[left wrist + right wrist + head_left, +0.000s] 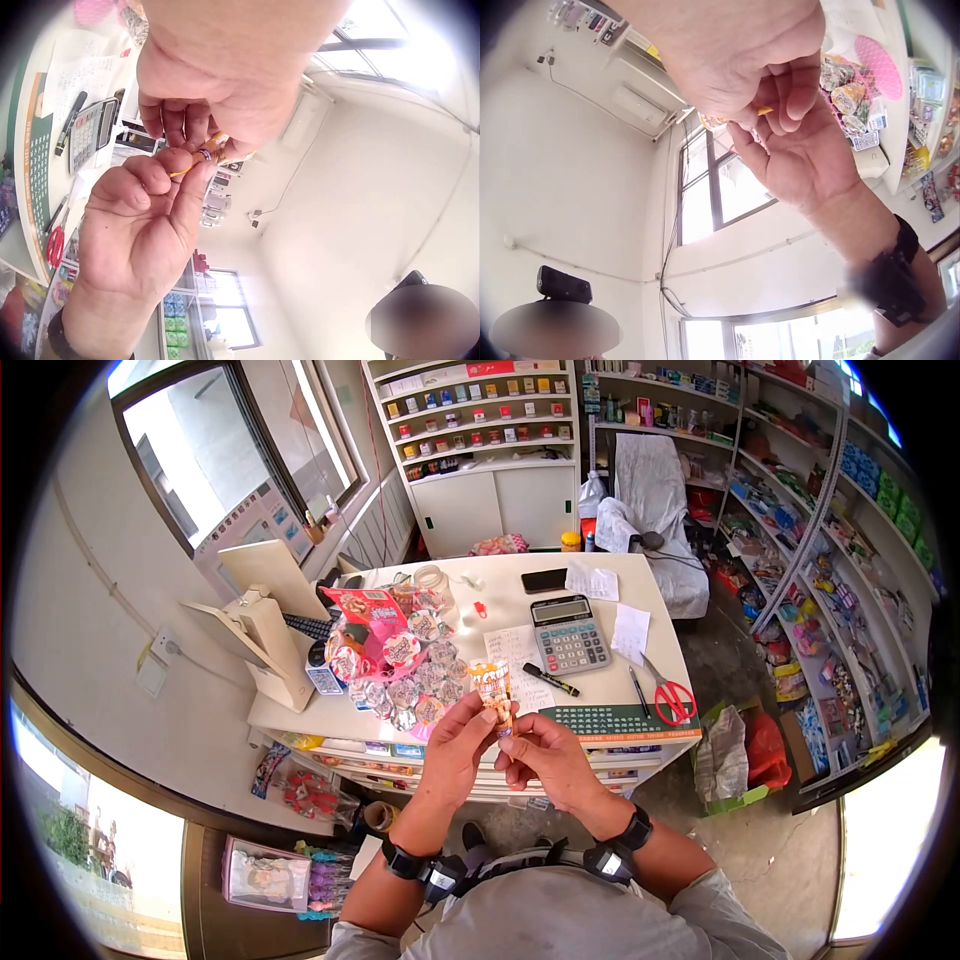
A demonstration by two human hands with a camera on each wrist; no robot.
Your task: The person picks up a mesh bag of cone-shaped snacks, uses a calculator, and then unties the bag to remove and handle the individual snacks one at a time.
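My left hand [455,750] pinches a small snack packet [491,685] with an orange and white printed wrapper, held upright near the counter's front edge. At the packet's lower end my right hand [552,765] pinches the wrapper between thumb and finger. The left wrist view shows the twisted yellow end of the packet [204,154] between both sets of fingertips. In the right wrist view my fingers cover most of it, and only a yellow tip [765,111] shows. Just beyond the left hand is a pile of round-lidded cups [405,690] in pink netting.
On the white counter [500,600] lie a calculator [570,635], a black marker [550,679], a phone [544,580], paper slips [630,632], a pen [639,692] and red scissors [672,700]. A monitor [250,645] stands left. Stocked shelves [820,560] line the right side.
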